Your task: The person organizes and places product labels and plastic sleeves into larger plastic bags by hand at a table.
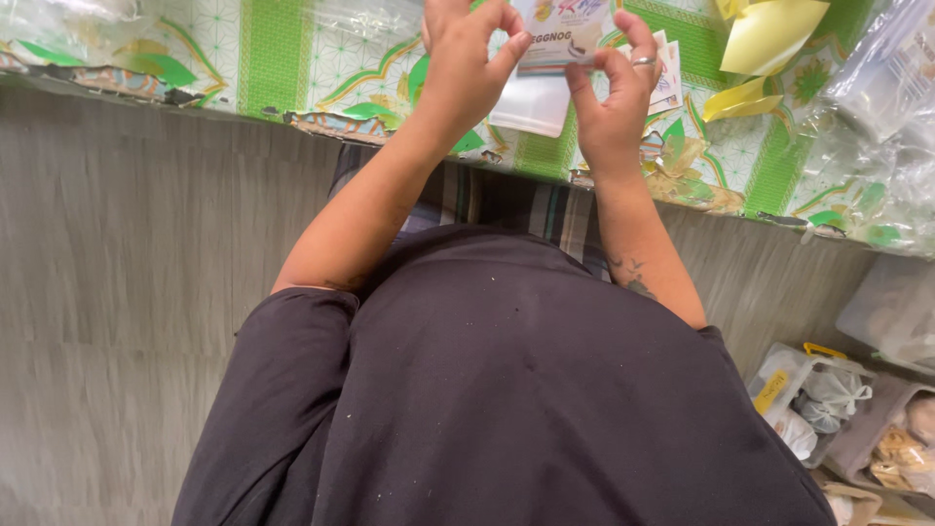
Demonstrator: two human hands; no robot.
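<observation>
**Inspector:** You have a small printed label (557, 34) pinched at both ends. Your left hand (467, 68) closes thumb and forefinger on its left edge; your right hand (614, 102) closes its fingers (638, 44) on the right edge.

**Operator:** Where does it sit?

**Inspector:** Raised just above the counter (282, 58), in front of a clear pouch (531, 102) that lies on the green patterned cloth. More cards (670, 78) lie just beside your right hand.

**Operator:** And the step?

**Inspector:** By my judgement, you are readying the label to go on the pouch. Any next move calls for square alignment and a steady two-handed pinch.

**Operator:** Pose?

**Inspector:** Both forearms reach forward from your body, wrists bent, hands close together.
</observation>
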